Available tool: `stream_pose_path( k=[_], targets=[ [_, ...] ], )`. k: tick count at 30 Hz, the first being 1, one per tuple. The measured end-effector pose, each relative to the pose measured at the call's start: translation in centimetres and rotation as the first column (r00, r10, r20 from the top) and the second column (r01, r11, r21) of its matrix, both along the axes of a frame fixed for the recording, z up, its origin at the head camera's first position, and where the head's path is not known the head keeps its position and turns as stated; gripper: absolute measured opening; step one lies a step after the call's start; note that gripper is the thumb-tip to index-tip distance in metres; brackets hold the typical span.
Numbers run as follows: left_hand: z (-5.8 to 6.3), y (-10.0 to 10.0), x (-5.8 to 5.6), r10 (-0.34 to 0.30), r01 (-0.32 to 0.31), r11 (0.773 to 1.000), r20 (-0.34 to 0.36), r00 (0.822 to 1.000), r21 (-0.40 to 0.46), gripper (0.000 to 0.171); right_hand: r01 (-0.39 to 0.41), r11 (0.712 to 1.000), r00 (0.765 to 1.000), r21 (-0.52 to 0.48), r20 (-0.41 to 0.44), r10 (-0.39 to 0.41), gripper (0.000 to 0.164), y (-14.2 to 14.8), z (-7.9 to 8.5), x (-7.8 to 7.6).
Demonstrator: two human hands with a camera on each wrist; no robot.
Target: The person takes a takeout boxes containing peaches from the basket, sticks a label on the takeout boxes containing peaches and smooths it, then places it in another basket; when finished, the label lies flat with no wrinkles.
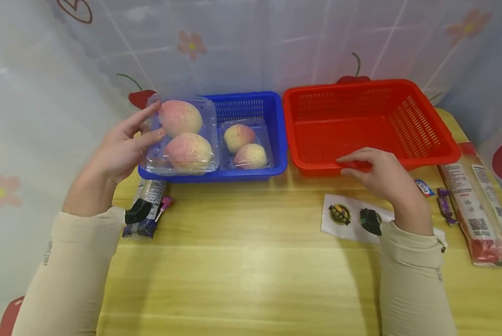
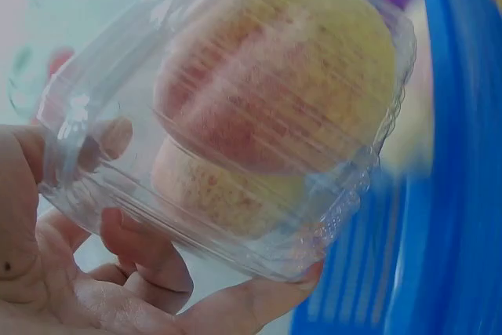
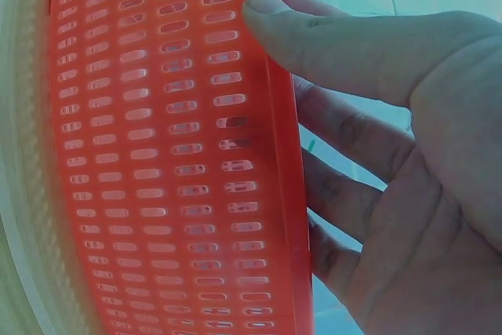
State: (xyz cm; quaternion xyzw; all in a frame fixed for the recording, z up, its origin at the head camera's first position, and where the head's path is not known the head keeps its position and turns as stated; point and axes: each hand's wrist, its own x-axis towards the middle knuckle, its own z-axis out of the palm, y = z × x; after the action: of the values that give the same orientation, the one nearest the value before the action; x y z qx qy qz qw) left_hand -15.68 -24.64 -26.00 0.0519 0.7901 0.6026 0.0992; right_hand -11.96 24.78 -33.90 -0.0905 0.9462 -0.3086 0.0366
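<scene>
My left hand [image 1: 122, 142] grips the left side of a clear plastic box [image 1: 215, 140] with two large pink-and-yellow peaches [image 1: 188, 151] in it. In the left wrist view the box [image 2: 94, 127] is tilted beside the blue basket's rim [image 2: 451, 154], with fingers curled under its edge. A smaller clear box with two peaches [image 1: 251, 156] lies inside the blue basket [image 1: 278, 140]. At the front rim of the red basket [image 1: 339, 126] is my right hand [image 1: 373, 175]. Its thumb is outside the rim and its fingers reach over inside, as the right wrist view shows.
On the table, a white paper with round logos [image 1: 339, 214] lies before the red basket. Small wrapped candies [image 1: 445, 205] and a long red-and-clear package [image 1: 479, 210] are at right. A lollipop [image 1: 164, 204] and a dark blue package [image 1: 143, 228] lie at left. A patterned curtain [image 1: 251, 46] hangs behind.
</scene>
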Motion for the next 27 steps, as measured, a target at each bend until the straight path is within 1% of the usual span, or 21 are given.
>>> stream_pose_path(
  k=[2, 3, 4, 6, 7, 9, 10, 13, 14, 16, 18, 20, 22, 23, 25, 26, 27],
  targets=[
    [-0.1, 1.2, 1.4, -0.080, 0.086, 0.991, -0.057, 0.995, 0.099, 0.062, -0.005, 1.000, 1.000, -0.002, -0.008, 0.005, 0.033, 0.1, 0.0, -0.1],
    [-0.3, 1.9, 2.1, -0.122, 0.131, 0.984, -0.077, 0.990, 0.123, 0.061, -0.005, 1.000, 1.000, -0.001, -0.011, 0.005, 0.033, 0.1, 0.0, -0.1],
    [-0.5, 2.6, 2.7, -0.171, 0.183, 0.973, -0.097, 0.980, 0.140, 0.060, -0.005, 1.000, 1.000, 0.001, -0.012, 0.005, 0.033, 0.2, 0.0, -0.1],
    [-1.2, 4.2, 3.9, -0.274, 0.289, 0.950, -0.127, 0.953, 0.118, 0.058, -0.002, 1.000, 1.000, 0.006, -0.009, 0.002, 0.033, 0.2, -0.1, -0.1],
    [-1.7, 4.9, 4.5, -0.330, 0.345, 0.933, -0.144, 0.933, 0.100, 0.057, -0.002, 1.000, 1.000, 0.002, -0.006, 0.002, 0.033, 0.2, 0.0, -0.1],
    [-2.8, 6.5, 5.6, -0.420, 0.433, 0.900, -0.163, 0.893, 0.053, 0.054, -0.004, 1.000, 1.000, 0.003, 0.000, 0.004, 0.034, 0.2, 0.0, -0.1],
    [-3.4, 7.3, 6.0, -0.465, 0.477, 0.878, -0.178, 0.867, 0.028, 0.052, -0.007, 1.000, 1.000, 0.001, 0.000, 0.007, 0.034, 0.1, 0.0, -0.2],
    [-5.5, 9.3, 6.8, -0.572, 0.576, 0.817, -0.184, 0.799, -0.039, 0.048, -0.013, 1.000, 1.000, 0.001, -0.001, 0.013, 0.034, 0.0, 0.1, -0.3],
    [-6.3, 9.9, 6.9, -0.599, 0.600, 0.798, -0.175, 0.781, -0.053, 0.047, -0.014, 1.000, 1.000, 0.002, -0.002, 0.014, 0.034, 0.0, 0.1, -0.3],
    [-7.8, 10.9, 6.8, -0.637, 0.635, 0.770, -0.151, 0.756, -0.063, 0.046, -0.013, 1.000, 1.000, 0.006, -0.005, 0.013, 0.034, -0.1, 0.1, -0.3],
    [-9.3, 11.7, 6.6, -0.660, 0.659, 0.751, -0.116, 0.742, -0.052, 0.046, -0.011, 1.000, 1.000, 0.009, -0.005, 0.011, 0.034, -0.1, 0.1, -0.2],
    [-10.6, 12.2, 6.2, -0.681, 0.683, 0.730, -0.095, 0.726, -0.021, 0.046, -0.009, 1.000, 1.000, 0.009, -0.006, 0.009, 0.034, -0.1, 0.1, -0.2],
    [-11.7, 12.6, 5.8, -0.694, 0.696, 0.718, -0.083, 0.715, 0.001, 0.047, -0.006, 1.000, 1.000, 0.013, -0.006, 0.006, 0.033, -0.1, 0.1, -0.2],
    [-12.2, 12.7, 5.6, -0.698, 0.700, 0.713, -0.072, 0.713, 0.023, 0.047, -0.007, 1.000, 1.000, 0.012, -0.005, 0.007, 0.033, -0.1, 0.1, -0.2],
    [-12.9, 12.7, 5.4, -0.699, 0.701, 0.711, -0.051, 0.713, 0.062, 0.048, -0.008, 1.000, 1.000, 0.011, -0.003, 0.008, 0.033, -0.2, 0.1, -0.2],
    [-13.2, 12.6, 5.3, -0.692, 0.693, 0.717, -0.038, 0.721, 0.078, 0.049, -0.010, 1.000, 1.000, 0.011, -0.001, 0.010, 0.033, -0.2, 0.1, -0.2],
    [-13.4, 12.5, 5.2, -0.681, 0.681, 0.728, -0.028, 0.731, 0.077, 0.049, -0.011, 1.000, 1.000, 0.012, -0.001, 0.011, 0.034, -0.2, 0.1, -0.2]
  ],
)
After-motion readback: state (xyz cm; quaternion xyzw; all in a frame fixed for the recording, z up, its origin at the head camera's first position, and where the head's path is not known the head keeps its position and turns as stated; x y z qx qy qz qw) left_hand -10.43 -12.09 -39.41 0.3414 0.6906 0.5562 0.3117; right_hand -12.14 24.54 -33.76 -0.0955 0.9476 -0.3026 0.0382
